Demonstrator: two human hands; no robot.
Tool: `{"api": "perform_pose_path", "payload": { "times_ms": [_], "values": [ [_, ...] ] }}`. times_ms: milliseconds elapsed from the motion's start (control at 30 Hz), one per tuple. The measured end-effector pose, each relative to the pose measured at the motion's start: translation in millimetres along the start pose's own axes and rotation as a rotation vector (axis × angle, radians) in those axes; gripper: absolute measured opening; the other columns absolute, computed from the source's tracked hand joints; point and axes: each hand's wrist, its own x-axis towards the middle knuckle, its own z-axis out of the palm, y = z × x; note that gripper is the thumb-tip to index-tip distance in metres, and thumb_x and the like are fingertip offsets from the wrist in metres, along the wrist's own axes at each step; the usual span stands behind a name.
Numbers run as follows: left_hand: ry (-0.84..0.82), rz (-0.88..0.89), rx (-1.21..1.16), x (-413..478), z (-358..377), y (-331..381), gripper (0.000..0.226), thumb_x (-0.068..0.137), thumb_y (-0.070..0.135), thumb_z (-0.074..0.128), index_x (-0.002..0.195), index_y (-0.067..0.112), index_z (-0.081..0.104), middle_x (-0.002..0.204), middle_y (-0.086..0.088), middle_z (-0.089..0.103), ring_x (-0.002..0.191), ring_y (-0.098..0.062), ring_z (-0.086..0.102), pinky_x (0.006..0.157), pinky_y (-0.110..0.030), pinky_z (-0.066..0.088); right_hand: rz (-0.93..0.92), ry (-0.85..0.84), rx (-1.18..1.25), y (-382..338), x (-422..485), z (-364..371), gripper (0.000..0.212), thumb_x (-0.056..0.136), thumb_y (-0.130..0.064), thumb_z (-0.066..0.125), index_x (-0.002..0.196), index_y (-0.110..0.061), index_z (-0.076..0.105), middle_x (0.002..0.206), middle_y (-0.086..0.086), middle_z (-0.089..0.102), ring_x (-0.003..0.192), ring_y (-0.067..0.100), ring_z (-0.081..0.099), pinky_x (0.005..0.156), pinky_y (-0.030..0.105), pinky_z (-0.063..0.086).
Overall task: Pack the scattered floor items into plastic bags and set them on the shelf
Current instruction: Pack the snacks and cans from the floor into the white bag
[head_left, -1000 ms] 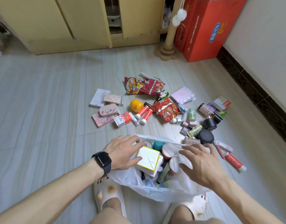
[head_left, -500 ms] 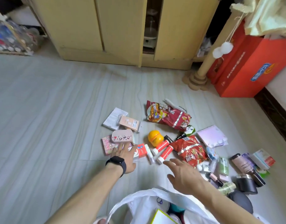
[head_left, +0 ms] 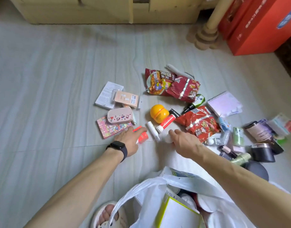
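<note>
Scattered items lie on the grey floor in front of me. My left hand (head_left: 129, 140), with a black watch on the wrist, grips a small red and white box (head_left: 142, 137) beside a pink sticker card (head_left: 108, 128). My right hand (head_left: 185, 142) curls over a tube whose white cap (head_left: 167, 139) shows under the fingers. A second red tube (head_left: 167, 122) and a white stick (head_left: 152, 131) lie between my hands. The white plastic bag (head_left: 146, 193) stands open at my feet and holds a yellow-edged white box (head_left: 176, 213) among other things.
Red snack bags (head_left: 172, 84) (head_left: 199, 124), a yellow ball (head_left: 158, 112), a pink case (head_left: 120, 117), a notepad (head_left: 223, 103) and several cosmetics jars (head_left: 261, 152) lie around. A yellow cabinet (head_left: 100, 12), a scratching post (head_left: 205, 35) and a red box (head_left: 256, 25) stand behind.
Both hands left the bag and reached forward to the floor items. My left hand closed on the red and white box; my right hand came down on a tube.
</note>
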Motion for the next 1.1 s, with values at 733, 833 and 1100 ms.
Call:
{"api": "perform_pose_path", "payload": {
  "times_ms": [733,833,1100],
  "values": [
    [0.005,0.429,-0.331,-181,-77,186,0.051,0.074,0.038,0.074,0.106,0.030,0.035,0.079,0.011,0.049,0.073,-0.019,0.051,0.060,-0.029,0.033,0.325,-0.042,0.581,-45,-298,32,0.038,0.086,-0.036,0.067,0.122,-0.025,0.059,0.105,0.004,0.070,0.099,0.024,0.064,0.079,0.033,0.047],
    [-0.051,0.422,-0.375,-180,-66,192,0.045,0.074,0.041,0.076,0.104,0.032,0.044,0.094,0.002,0.054,0.081,-0.015,0.054,0.072,-0.028,0.043,0.363,0.120,0.696,-32,-298,28,0.033,0.090,-0.026,0.060,0.123,-0.026,0.062,0.120,0.000,0.068,0.099,0.017,0.066,0.088,0.032,0.050],
    [-0.333,0.118,-0.961,-180,-62,231,0.028,0.087,0.029,0.072,0.104,0.020,0.053,0.095,-0.005,0.066,0.084,-0.024,0.067,0.077,-0.037,0.054,0.250,0.340,1.517,-24,-306,-13,0.055,0.085,-0.030,0.076,0.133,-0.031,0.050,0.115,-0.001,0.070,0.103,0.012,0.069,0.087,0.034,0.057]
  ]
}}
